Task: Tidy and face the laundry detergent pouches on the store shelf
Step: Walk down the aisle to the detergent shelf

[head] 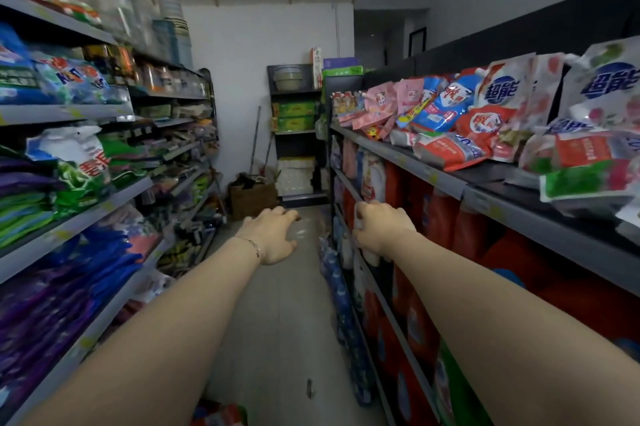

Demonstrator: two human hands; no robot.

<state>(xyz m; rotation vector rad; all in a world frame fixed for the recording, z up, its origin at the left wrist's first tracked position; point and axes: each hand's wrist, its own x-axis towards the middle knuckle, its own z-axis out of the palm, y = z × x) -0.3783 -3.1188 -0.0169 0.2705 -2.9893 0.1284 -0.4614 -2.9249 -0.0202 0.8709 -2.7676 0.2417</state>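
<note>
Floor [277,321] ran open down the aisle between two rows of shelving; pouches [450,114] lay jumbled on the right top shelf [426,172], some leaning, several flat and poking over its front edge. Left hand [273,237] out over the floor, fingers loosely curled, holding nothing. Right hand [381,230] at a lower rail [346,185], fingers curled together; could not tell whether they gripped it.

PLACE: retail shop, aisle I stand in | EVIDENCE: tiered metal shelving [414,165] both sides; stocked detergent pouches [446,107]; price tags [432,178] on shelf edges
</note>
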